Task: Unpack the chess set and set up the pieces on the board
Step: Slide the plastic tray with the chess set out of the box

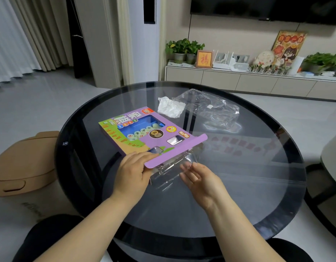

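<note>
Head view. Both forearms reach in from the near edge of a round glass table (239, 186). Left hand (132, 172) lies flat on the near corner of the chess box (144, 132), fingers together, pressing the lid down beside the open purple flap (174, 154). Right hand (200, 178) sits just beside that open end, palm turned inward, fingers loosely spread and slightly curled, tips at the clear plastic tray (174, 171) that sticks out of the box. Cannot tell whether the fingertips actually pinch the tray or only touch it.

Box lies flat near the table's middle-left, window side up; pale round pieces (142, 132) show through the window over a blue insert. No board laid out yet, so the unpacking looks barely begun.

Handling, as a guess: cardboard box is light and slides easily on glass, so the left hand's hold matters. Tray looks thin, flexible, slick; best taken by its rim at the exposed end and drawn out level, or the loose pieces may spill and roll.

Farther back: a crumpled white tissue (171, 108) and a crumpled clear wrapper (214, 110), near each other, well apart from the hands. Cardboard carton (25, 165) on the floor at left.
</note>
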Action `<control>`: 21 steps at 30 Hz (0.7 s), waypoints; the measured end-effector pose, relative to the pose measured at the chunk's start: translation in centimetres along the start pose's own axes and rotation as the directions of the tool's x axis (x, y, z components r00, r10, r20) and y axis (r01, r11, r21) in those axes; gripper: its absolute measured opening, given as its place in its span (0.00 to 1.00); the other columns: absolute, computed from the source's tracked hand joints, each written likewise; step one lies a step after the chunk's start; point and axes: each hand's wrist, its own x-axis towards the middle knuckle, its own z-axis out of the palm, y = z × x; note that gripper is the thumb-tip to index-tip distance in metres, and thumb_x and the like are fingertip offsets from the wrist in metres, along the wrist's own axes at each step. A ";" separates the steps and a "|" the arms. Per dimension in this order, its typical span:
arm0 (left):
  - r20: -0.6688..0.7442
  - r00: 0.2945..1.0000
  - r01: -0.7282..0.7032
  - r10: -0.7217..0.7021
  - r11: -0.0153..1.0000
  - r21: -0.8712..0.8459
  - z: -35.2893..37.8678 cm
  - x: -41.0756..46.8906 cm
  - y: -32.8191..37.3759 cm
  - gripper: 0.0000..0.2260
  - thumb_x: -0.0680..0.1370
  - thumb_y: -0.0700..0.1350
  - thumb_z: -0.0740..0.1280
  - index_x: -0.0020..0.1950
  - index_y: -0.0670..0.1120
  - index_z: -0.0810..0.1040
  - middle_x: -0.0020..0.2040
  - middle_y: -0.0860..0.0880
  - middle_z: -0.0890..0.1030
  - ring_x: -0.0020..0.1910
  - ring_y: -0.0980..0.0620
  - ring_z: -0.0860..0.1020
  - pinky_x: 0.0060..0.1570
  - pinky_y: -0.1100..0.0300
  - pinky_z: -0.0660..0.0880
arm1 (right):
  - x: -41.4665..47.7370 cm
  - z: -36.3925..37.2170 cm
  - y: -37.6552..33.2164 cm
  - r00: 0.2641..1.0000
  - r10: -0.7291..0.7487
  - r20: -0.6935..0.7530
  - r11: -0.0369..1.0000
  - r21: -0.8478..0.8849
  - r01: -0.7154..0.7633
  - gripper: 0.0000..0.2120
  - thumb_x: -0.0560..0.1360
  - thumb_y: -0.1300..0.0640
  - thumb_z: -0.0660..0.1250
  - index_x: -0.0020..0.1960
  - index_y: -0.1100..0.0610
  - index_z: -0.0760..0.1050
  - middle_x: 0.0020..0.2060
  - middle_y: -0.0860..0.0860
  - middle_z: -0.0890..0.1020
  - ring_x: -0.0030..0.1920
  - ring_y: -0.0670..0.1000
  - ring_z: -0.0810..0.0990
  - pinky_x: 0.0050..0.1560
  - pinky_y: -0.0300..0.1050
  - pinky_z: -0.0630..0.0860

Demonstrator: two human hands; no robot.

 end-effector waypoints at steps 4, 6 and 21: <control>-0.009 0.998 0.056 -0.056 0.998 0.004 -0.1 0.7 -0.2 0.20 0.70 0.44 0.53 0.48 0.37 0.81 0.44 0.41 0.83 0.49 0.51 0.71 0.51 0.38 0.73 | -0.6 -0.7 -0.9 1.000 0.021 0.001 1.000 -0.011 -0.021 0.11 0.78 0.67 0.54 0.38 0.63 0.68 0.35 0.56 0.78 0.26 0.48 0.82 0.28 0.37 0.79; -0.040 0.998 0.042 -0.040 0.998 0.053 -0.2 0.8 -0.3 0.20 0.70 0.44 0.54 0.48 0.37 0.82 0.44 0.41 0.84 0.48 0.51 0.70 0.48 0.38 0.73 | -0.9 -1.4 -1.5 1.000 0.027 0.007 0.999 -0.029 -0.026 0.11 0.78 0.67 0.54 0.39 0.63 0.68 0.32 0.56 0.79 0.26 0.48 0.82 0.27 0.38 0.79; 0.089 0.992 -0.113 0.093 0.961 0.251 0.1 -0.8 -0.1 0.19 0.68 0.47 0.55 0.50 0.45 0.82 0.47 0.49 0.84 0.54 0.53 0.69 0.54 0.60 0.61 | 2.4 1.0 -2.5 0.939 -0.339 -0.050 0.151 -0.989 0.001 0.23 0.77 0.51 0.58 0.68 0.60 0.58 0.65 0.56 0.66 0.59 0.60 0.73 0.54 0.51 0.72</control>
